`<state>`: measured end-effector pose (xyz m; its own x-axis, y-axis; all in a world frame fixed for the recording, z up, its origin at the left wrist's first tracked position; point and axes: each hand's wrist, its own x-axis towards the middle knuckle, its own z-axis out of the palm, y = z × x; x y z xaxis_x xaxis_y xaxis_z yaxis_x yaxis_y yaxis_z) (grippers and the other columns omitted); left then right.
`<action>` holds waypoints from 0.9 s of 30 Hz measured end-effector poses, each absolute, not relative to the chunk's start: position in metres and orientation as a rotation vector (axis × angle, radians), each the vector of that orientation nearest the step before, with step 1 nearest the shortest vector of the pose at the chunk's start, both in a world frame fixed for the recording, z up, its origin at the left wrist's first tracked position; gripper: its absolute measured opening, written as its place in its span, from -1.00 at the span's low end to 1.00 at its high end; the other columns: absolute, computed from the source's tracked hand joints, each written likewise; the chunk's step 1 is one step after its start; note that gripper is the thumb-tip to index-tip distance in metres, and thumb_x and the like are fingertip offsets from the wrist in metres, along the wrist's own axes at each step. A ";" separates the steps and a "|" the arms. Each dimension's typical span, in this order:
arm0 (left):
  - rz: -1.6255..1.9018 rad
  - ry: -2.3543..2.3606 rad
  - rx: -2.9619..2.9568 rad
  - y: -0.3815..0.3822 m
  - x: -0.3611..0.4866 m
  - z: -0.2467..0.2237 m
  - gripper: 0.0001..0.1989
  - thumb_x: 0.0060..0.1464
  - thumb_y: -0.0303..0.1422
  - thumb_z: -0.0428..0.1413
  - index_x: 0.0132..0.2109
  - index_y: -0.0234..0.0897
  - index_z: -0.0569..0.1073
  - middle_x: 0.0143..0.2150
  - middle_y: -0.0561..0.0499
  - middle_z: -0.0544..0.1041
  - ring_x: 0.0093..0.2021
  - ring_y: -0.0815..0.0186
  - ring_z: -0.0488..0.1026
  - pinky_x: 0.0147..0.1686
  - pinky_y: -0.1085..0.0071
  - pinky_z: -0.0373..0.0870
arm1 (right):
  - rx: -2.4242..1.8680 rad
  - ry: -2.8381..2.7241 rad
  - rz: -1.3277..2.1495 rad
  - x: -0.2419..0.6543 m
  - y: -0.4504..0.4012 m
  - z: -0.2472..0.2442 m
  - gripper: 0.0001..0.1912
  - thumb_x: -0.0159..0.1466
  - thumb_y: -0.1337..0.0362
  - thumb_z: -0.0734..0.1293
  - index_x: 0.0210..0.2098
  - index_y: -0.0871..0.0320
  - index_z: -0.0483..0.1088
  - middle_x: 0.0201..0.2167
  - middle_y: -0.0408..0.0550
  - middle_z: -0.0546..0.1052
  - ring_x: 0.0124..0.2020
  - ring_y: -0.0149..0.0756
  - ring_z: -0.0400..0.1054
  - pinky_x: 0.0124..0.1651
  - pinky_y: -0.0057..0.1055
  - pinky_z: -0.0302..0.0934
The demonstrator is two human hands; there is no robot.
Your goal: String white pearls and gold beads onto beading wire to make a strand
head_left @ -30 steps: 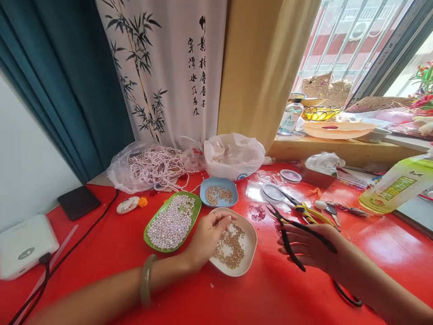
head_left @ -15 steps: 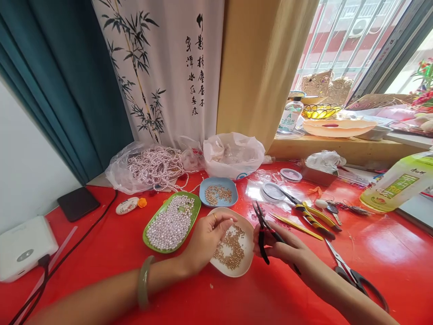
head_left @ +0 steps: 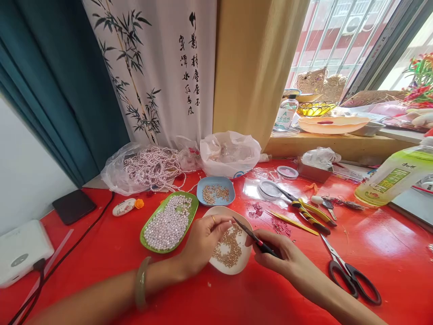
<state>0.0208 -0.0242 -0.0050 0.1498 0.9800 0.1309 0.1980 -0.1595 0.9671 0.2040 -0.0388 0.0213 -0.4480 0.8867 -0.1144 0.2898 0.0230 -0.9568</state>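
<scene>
My left hand [head_left: 203,237], a ring on one finger, pinches thumb and fingertips together over the white dish [head_left: 243,264]. What lies in the pinch is too small to make out. My right hand [head_left: 274,248] is wrapped round black needle-nose pliers [head_left: 248,232]. Their tip points left and comes close to the left fingertips. Small gold beads [head_left: 232,255] lie loose in the white dish below both hands. Just left of my left hand stands a green dish [head_left: 144,241] heaped with pale pearl beads [head_left: 167,225]. Behind the white dish is a blue dish [head_left: 200,198] of gold beads.
Scissors [head_left: 352,275], yellow-black pliers [head_left: 309,212] and yellow tweezers [head_left: 294,221] lie on the right. Strings of pearls [head_left: 152,167] and a white plastic bag [head_left: 230,155] rest at the back. A black cable [head_left: 74,243] crosses the left side.
The pliers have swung from pointing up, with jaws parted, to pointing left, and their tip has come near my left fingertips. My left hand keeps its pinch. The view has shifted slightly.
</scene>
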 end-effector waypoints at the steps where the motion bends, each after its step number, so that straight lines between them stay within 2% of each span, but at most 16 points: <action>1: 1.110 1.184 1.535 -0.024 0.021 -0.005 -0.75 0.02 -0.25 0.01 -0.29 -0.32 0.48 -0.39 0.00 0.48 -0.40 0.35 0.35 -0.47 0.51 0.22 | -1.196 -1.774 1.443 0.204 -0.038 0.022 -0.89 0.09 0.34 0.22 -0.36 0.18 0.34 -0.53 -0.20 0.26 -0.48 -0.43 0.09 -0.44 -0.51 -0.01; 7: 1.139 1.166 1.550 -0.022 0.020 -0.008 -0.76 0.01 -0.25 0.02 -0.30 -0.31 0.48 -0.40 0.01 0.48 -0.41 0.35 0.35 -0.46 0.51 0.23 | -1.213 -1.809 1.468 0.205 -0.037 0.024 -0.92 0.09 0.33 0.22 -0.40 0.19 0.31 -0.55 -0.22 0.23 -0.49 -0.43 0.06 -0.45 -0.51 -0.03; 13: 1.141 1.180 1.553 -0.022 0.020 -0.010 -0.75 0.00 -0.24 0.02 -0.29 -0.32 0.48 -0.44 0.01 0.47 -0.45 0.35 0.33 -0.49 0.50 0.21 | -1.221 -1.834 1.458 0.205 -0.038 0.023 -0.86 0.09 0.35 0.21 -0.33 0.18 0.33 -0.53 -0.21 0.25 -0.48 -0.42 0.08 -0.44 -0.51 -0.02; 19: 1.132 1.171 1.563 -0.022 0.020 -0.009 -0.75 0.01 -0.24 0.01 -0.34 -0.33 0.47 -0.55 0.07 0.36 -0.53 0.42 0.22 -0.51 0.52 0.16 | -1.271 -1.892 1.354 0.207 -0.036 0.018 -0.84 0.11 0.33 0.20 -0.32 0.20 0.36 -0.57 -0.21 0.24 -0.52 -0.43 0.08 -0.48 -0.52 -0.03; 27: 1.115 1.158 1.505 -0.025 0.020 -0.006 -0.73 0.02 -0.22 -0.01 -0.40 -0.33 0.46 -0.62 0.13 0.20 -0.59 0.46 0.08 -0.57 0.53 0.07 | -1.214 -2.033 1.035 0.203 -0.039 0.014 -0.71 0.11 0.41 0.15 -0.20 0.16 0.37 -0.38 -0.09 0.46 -0.39 -0.32 0.30 -0.37 -0.48 0.16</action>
